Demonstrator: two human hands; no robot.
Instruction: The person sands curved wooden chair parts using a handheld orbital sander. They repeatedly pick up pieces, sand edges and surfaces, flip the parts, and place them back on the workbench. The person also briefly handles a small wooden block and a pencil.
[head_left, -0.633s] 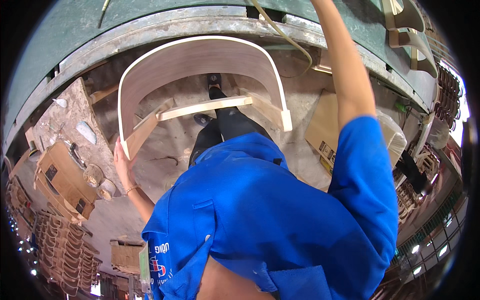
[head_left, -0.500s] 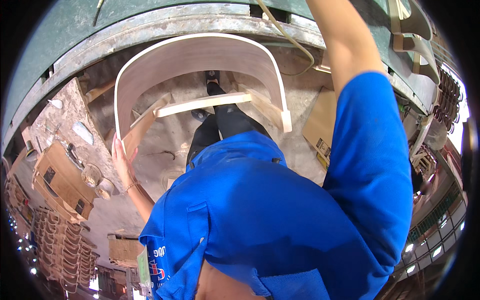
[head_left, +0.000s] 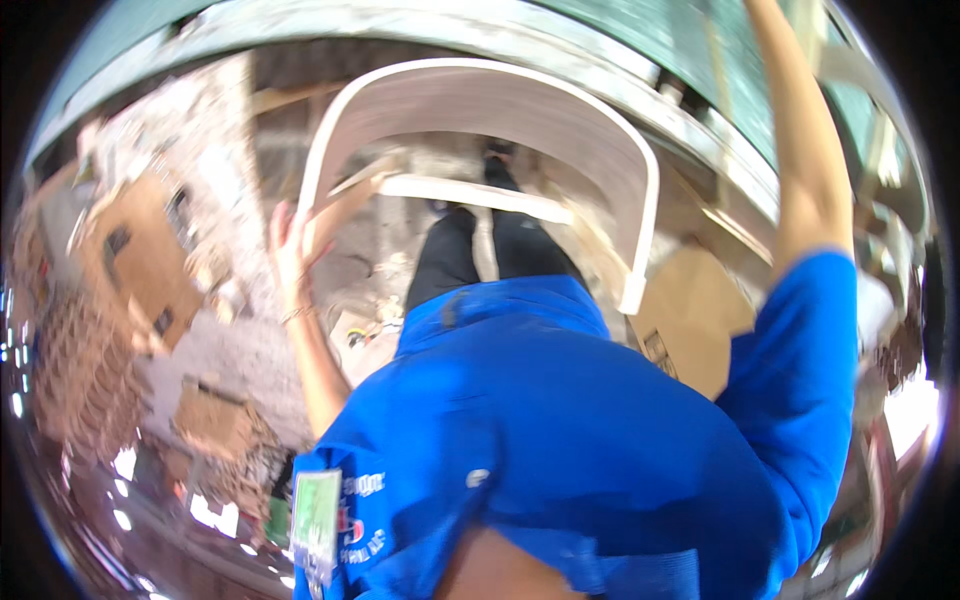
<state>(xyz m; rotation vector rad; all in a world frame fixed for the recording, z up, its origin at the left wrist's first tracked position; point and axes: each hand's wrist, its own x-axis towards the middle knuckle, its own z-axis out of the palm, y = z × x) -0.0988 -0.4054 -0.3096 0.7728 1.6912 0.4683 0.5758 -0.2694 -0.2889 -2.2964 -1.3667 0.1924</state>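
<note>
A pale bent-wood frame (head_left: 500,95), U-shaped with a flat crossbar (head_left: 470,195), hangs in front of my blue shirt and dark trousers. My left hand (head_left: 288,240) grips the frame's left end, fingers wrapped around the wood by a slanted brace. My right arm (head_left: 805,160) reaches straight up along the right side. Its hand passes out of the picture at the top edge, so what it touches is hidden. The frame's right end (head_left: 635,290) hangs free near my right side.
A long grey-green bench edge (head_left: 300,30) curves across the top. A brown cardboard box (head_left: 690,310) stands at the right. Stacked wooden parts (head_left: 130,250) and a dusty floor fill the left. The picture is blurred by motion.
The view has swung and come closer, so the bent-wood frame looks larger and sits further right. My left hand stays on its left end and my right arm stays raised.
</note>
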